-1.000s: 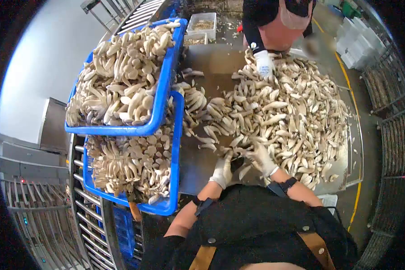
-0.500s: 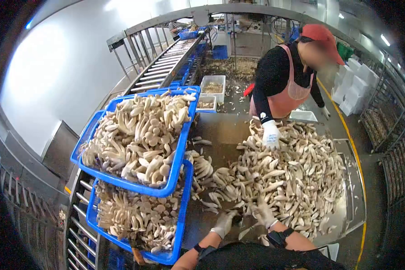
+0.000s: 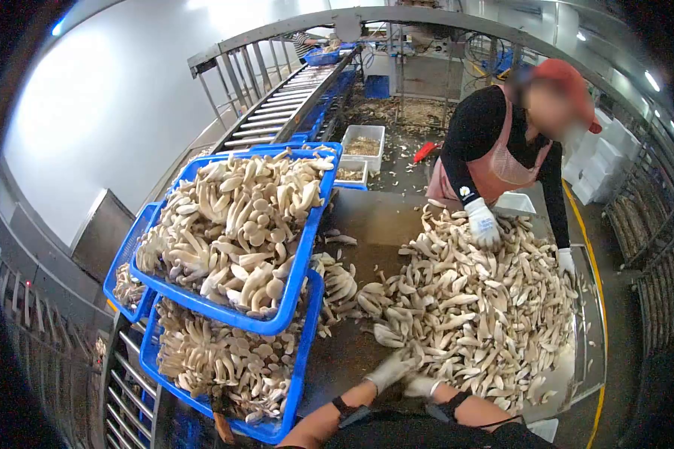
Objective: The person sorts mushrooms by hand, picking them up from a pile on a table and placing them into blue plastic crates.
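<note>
My left hand (image 3: 392,369), in a pale glove, reaches to the near edge of a large heap of mushrooms (image 3: 494,314) on the metal table (image 3: 374,217). Its fingertips blend in with the pale stems there. Close beside it on the right, my right hand (image 3: 422,386), gloved too, sits low against the heap with its fingers mostly hidden. A clump of mushrooms (image 3: 388,334) lies just beyond my left fingertips. I cannot tell whether either hand holds a mushroom.
On the left, a blue crate (image 3: 281,318) full of mushrooms is stacked over another filled blue crate (image 3: 307,367), beside a roller conveyor (image 3: 273,112). Across the table, a person in a red cap and pink apron (image 3: 494,161) has one gloved hand (image 3: 483,224) on the heap. White bins (image 3: 365,146) stand behind.
My left hand has moved right to the heap's edge, and my right hand has drawn back towards me, so they are closer together. The co-worker's hand has shifted right over the heap.
</note>
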`<state>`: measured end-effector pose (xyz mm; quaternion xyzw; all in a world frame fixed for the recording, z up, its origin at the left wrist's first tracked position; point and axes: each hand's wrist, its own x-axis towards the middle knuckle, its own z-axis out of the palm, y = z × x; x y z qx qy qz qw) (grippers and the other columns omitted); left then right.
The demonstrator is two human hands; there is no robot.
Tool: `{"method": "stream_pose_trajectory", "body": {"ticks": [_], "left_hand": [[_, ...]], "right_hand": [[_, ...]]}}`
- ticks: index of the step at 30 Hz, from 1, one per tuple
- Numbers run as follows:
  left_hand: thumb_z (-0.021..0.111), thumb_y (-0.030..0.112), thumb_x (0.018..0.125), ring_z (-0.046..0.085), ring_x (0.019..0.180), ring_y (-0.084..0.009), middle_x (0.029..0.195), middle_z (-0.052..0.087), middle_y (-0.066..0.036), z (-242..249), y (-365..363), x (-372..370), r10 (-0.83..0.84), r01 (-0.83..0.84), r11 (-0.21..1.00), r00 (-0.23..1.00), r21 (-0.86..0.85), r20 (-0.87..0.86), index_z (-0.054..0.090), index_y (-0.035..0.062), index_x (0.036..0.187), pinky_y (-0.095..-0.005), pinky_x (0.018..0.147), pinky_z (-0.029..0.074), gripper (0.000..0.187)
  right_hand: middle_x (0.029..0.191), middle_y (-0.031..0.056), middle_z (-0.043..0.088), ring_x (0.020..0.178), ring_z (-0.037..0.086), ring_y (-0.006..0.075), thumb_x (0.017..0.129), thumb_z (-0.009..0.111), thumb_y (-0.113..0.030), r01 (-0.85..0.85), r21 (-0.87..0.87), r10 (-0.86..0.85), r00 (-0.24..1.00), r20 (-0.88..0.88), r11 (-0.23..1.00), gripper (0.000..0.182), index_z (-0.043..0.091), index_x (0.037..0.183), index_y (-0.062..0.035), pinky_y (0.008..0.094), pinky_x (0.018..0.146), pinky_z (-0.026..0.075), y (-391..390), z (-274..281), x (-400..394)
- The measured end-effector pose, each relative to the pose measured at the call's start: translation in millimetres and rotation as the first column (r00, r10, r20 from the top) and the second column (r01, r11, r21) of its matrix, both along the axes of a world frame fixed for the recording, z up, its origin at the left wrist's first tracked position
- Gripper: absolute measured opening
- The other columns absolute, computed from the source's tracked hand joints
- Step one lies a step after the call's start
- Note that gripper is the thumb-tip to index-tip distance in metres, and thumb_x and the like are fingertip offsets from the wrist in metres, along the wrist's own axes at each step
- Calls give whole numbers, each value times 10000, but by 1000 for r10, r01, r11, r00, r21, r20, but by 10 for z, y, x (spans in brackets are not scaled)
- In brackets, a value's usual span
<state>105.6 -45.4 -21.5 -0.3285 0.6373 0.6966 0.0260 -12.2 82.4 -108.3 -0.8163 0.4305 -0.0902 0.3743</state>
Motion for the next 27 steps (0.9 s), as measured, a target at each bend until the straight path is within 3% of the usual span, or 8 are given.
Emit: {"method": "stream_pose_trajectory", "body": {"ticks": [1,5,6,11,15,20,25,27], "left_hand": [[643,367,802,434,1216,-319,1337,410,-216,-32,-194,-40,-249,255,961,966,-111,71,300,16,1380,-367,993,370,759],[643,407,780,471,1174,-373,1247,504,-241,472,-956,-217,127,40,440,986,-897,107,385,68,1349,-438,1015,349,710],[639,438,770,430,1209,-377,1287,455,-249,476,-1183,-291,76,137,493,977,-859,199,390,76,1344,-437,1031,330,723],[650,515,715,330,1284,-402,1397,317,-258,549,-1714,-479,-188,479,641,856,-600,482,389,87,1340,-438,1060,295,801],[621,348,779,476,1167,-395,1221,524,-246,178,-1732,-331,-196,610,505,770,-611,607,448,71,1303,-455,961,406,618],[516,331,858,495,1175,-321,1327,466,-178,37,-1413,-92,-328,760,500,609,-415,722,431,51,1304,-415,960,411,533],[427,209,920,489,1183,-284,1344,459,-146,-1535,-1184,567,-618,608,212,690,-765,377,343,47,1364,-370,990,384,481],[432,170,922,469,1202,-279,1348,459,-138,-1493,-901,976,-508,432,370,835,-823,210,300,52,1391,-344,1017,360,502]], "right_hand": [[781,196,596,694,553,316,845,548,-127,104,-87,-108,994,-32,991,165,617,782,8,425,716,433,38,-144,-158],[956,234,589,882,560,340,861,565,-203,742,196,-767,611,196,641,308,566,1087,7,414,846,409,-185,56,-468],[1158,309,503,1041,514,422,871,540,-258,693,216,-686,718,-119,688,577,313,1296,60,430,909,418,-253,407,-546],[1095,246,564,996,552,372,846,580,-211,854,72,-857,512,49,515,590,332,1336,8,386,862,433,-140,1054,-313],[1045,171,590,827,593,241,848,610,-250,819,255,-851,524,32,514,566,366,1319,-52,343,635,460,41,1075,-55],[1348,105,384,1096,496,259,957,418,-210,443,866,-972,68,225,232,535,197,1427,-81,357,841,442,-224,852,241],[1391,80,311,1164,455,225,944,319,-299,331,913,-909,-253,331,241,545,168,1431,-107,326,864,456,-511,786,401],[1317,76,396,1082,510,196,896,446,-73,411,887,-889,-297,349,211,561,218,1406,-120,304,786,496,-554,1116,535]]}}
